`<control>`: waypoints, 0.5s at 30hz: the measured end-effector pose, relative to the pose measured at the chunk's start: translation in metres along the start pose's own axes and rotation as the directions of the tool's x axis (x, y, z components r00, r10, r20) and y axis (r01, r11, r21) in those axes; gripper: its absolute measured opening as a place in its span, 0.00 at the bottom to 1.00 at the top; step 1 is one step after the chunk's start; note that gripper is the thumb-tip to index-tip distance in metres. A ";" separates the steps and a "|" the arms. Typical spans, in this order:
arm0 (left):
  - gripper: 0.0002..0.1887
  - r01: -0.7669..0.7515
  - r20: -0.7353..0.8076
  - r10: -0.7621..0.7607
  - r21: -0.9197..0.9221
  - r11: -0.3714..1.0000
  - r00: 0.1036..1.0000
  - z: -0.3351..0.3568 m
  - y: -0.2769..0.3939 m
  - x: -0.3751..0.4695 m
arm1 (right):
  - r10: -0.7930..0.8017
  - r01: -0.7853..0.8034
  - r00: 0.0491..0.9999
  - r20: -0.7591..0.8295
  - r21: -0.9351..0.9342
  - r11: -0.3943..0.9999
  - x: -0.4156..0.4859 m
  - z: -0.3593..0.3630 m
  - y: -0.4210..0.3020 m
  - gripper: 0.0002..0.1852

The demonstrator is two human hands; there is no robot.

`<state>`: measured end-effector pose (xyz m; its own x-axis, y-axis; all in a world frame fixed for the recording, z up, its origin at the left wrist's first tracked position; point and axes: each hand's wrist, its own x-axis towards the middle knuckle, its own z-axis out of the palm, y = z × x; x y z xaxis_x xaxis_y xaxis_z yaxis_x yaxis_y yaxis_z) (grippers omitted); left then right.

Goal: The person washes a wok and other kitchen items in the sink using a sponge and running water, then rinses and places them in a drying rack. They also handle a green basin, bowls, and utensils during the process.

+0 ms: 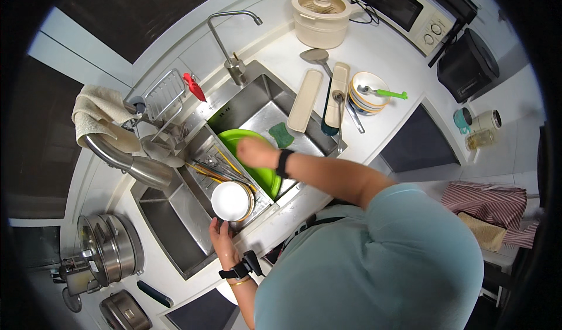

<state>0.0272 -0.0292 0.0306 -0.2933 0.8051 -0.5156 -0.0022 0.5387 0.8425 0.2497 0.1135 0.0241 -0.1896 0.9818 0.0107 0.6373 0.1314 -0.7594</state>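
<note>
My right hand (257,153), blurred, is over a bright green plastic basin (268,176) standing tilted in the right sink bowl. Its fingers look curled, but whether they grip anything is unclear. A green scouring pad (281,135) lies beside the basin on the sink floor. Near the front of the drain rack (204,143), a stack of bowls with a white one (230,201) on top sits by my left hand (223,237). Those fingers are apart and close to the stack; contact cannot be made out. Chopsticks (215,172) and other utensils lie behind the stack in the rack.
The tap (237,68) rises behind the sink; a towel-draped metal pipe (149,172) overhangs its left bowl. On the right counter are beige trays (305,101), a turner (315,56), stacked bowls (366,97) and a beige cooker (320,27). Steel pots (109,246) stand at left.
</note>
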 end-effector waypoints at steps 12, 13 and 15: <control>0.22 -0.060 0.012 0.061 -0.016 0.998 0.998 0.005 0.004 0.005 | 0.602 -0.639 0.768 -0.220 -0.326 0.697 -0.139 -0.120 0.113 0.16; 0.22 -0.051 0.025 0.052 -0.018 0.999 0.998 0.006 0.005 0.005 | 0.599 -0.648 0.762 -0.246 -0.285 0.707 -0.140 -0.116 0.120 0.16; 0.22 -0.046 0.024 0.046 0.004 0.999 0.999 0.009 0.007 0.007 | 0.548 -0.623 0.773 -0.319 -0.220 0.751 -0.141 -0.115 0.127 0.17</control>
<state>0.0335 -0.0180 0.0313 -0.2704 0.8346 -0.4799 0.0147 0.5020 0.8648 0.4434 0.0075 0.0005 0.4410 0.8747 -0.2009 0.7607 -0.4831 -0.4335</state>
